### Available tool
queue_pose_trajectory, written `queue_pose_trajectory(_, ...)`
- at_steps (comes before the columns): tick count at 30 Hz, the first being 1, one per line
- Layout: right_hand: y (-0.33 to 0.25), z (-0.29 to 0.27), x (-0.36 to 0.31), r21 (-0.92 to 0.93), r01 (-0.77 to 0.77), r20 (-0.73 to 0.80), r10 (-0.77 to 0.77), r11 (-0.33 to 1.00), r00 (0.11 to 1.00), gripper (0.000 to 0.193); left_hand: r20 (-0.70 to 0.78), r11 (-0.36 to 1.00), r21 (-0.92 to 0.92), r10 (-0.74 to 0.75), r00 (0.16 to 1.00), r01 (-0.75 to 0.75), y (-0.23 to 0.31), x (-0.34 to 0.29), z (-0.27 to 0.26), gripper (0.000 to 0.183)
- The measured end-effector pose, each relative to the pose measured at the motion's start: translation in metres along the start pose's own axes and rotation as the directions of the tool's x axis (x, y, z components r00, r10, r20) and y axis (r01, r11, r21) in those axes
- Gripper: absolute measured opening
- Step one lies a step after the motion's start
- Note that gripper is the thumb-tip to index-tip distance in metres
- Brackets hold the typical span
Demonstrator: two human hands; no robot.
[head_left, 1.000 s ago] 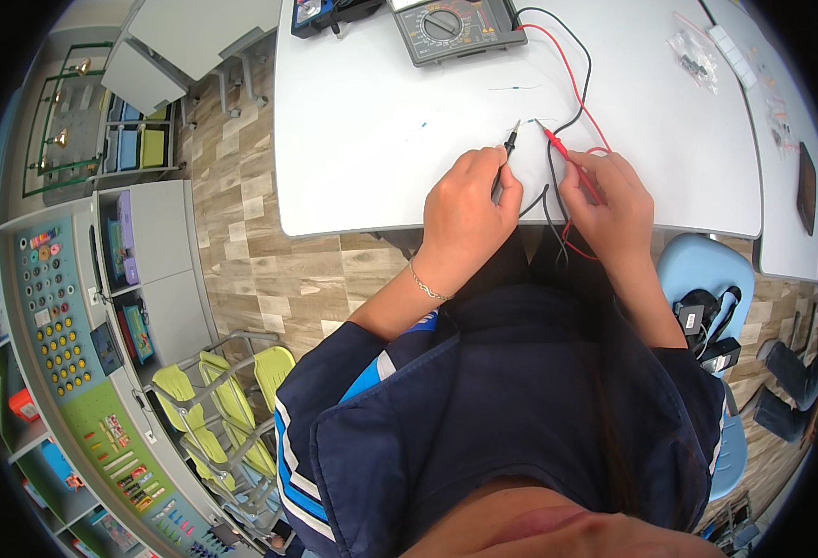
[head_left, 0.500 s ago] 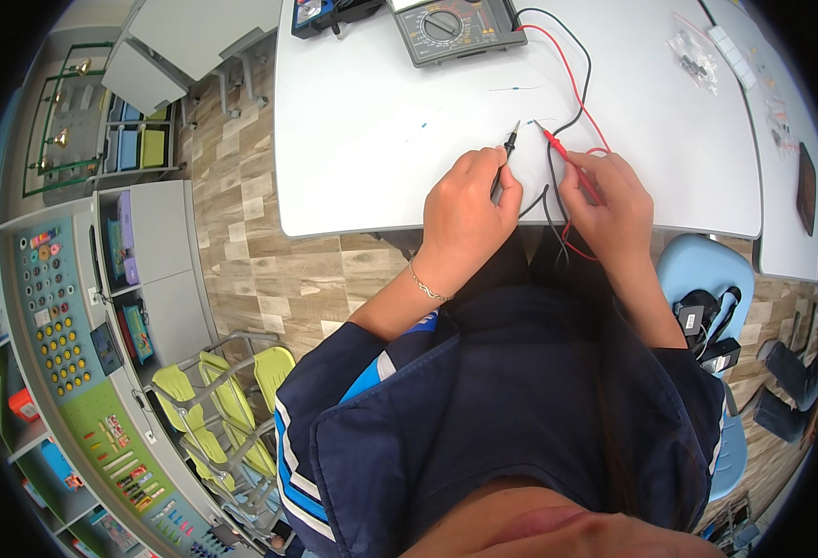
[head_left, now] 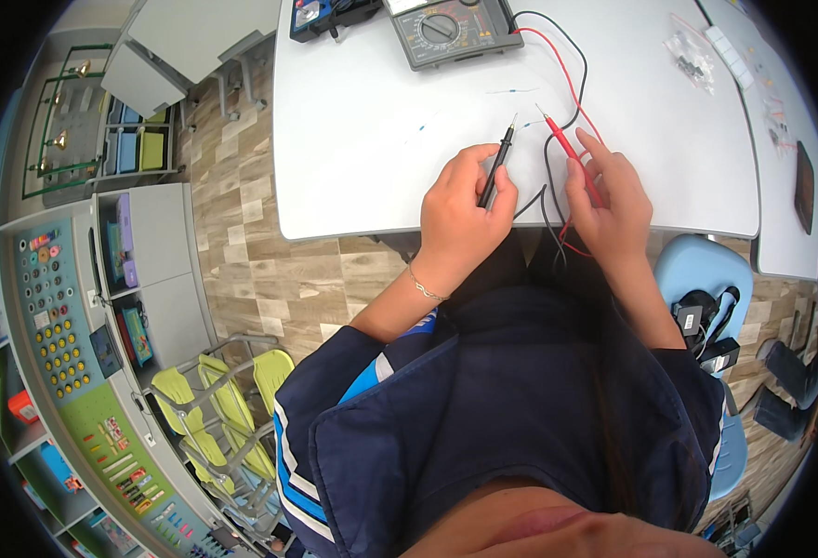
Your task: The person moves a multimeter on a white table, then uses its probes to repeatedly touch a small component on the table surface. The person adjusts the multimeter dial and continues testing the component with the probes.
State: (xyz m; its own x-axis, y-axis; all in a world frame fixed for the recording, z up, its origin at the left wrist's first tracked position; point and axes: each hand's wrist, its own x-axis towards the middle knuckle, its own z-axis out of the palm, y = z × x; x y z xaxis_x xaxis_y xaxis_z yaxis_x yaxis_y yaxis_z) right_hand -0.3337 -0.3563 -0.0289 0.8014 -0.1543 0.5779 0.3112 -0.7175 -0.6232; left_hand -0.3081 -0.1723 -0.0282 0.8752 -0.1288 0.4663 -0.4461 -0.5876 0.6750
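My left hand (head_left: 463, 206) is closed around a black test probe (head_left: 496, 169), its metal tip pointing away from me over the white table. A red test probe (head_left: 561, 139) is held in my right hand (head_left: 613, 203), with the index finger raised off it. Between and just below the two tips lies a small blue resistor (head_left: 527, 124); whether a tip touches it I cannot tell. A second resistor (head_left: 513, 90) with long leads lies farther off. Another tiny blue part (head_left: 421, 126) is to the left. The grey analog multimeter (head_left: 453, 33) stands at the far edge of view.
Black and red leads (head_left: 584, 78) loop across the white table (head_left: 353, 177) and hang over its near edge. A blue device (head_left: 312, 17) sits far left, a plastic bag of small parts (head_left: 689, 58) far right. A blue chair (head_left: 697, 256) with black items stands at right.
The probes have shifted slightly away from me and their tips stand a little higher. My left grip now shows more of the black probe. My right index finger has lifted and straightened.
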Motion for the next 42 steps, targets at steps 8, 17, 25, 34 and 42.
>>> queue_pose_trajectory(8, 0.003, 0.000, -0.002, 0.087, 0.060, -0.030, -0.057, 0.994, 0.998, 0.033, 0.095, 0.923, -0.358, -0.111, 0.989, 0.138, -0.002, -0.004, 0.001, 0.030)
queue_pose_trajectory(17, -0.017, -0.016, -0.003, 0.321, -0.018, 0.108, -0.018, 0.947, 0.994, 0.030, 0.473, 0.324, -0.781, -0.252, 0.844, 0.534, 0.030, 0.009, 0.011, 0.039)
queue_pose_trajectory(25, -0.016, -0.027, 0.009, 0.107, 0.109, 0.123, -0.122, 0.988, 0.985, 0.041, 0.548, 0.420, -0.716, -0.158, 0.822, 0.558, 0.025, 0.024, 0.029, 0.036)
queue_pose_trajectory(34, 0.024, -0.057, 0.090, -0.111, 0.039, -0.196, -0.060, 0.993, 0.979, 0.019, 0.150, 0.774, -0.609, -0.100, 0.984, 0.172, -0.006, 0.115, -0.017, 0.049)
queue_pose_trajectory(42, 0.027, -0.052, 0.215, -0.145, 0.239, -0.350, -0.276, 0.960, 0.895, 0.024, -0.035, 0.870, -0.323, -0.405, 0.914, 0.373, -0.108, 0.166, -0.013, 0.074)
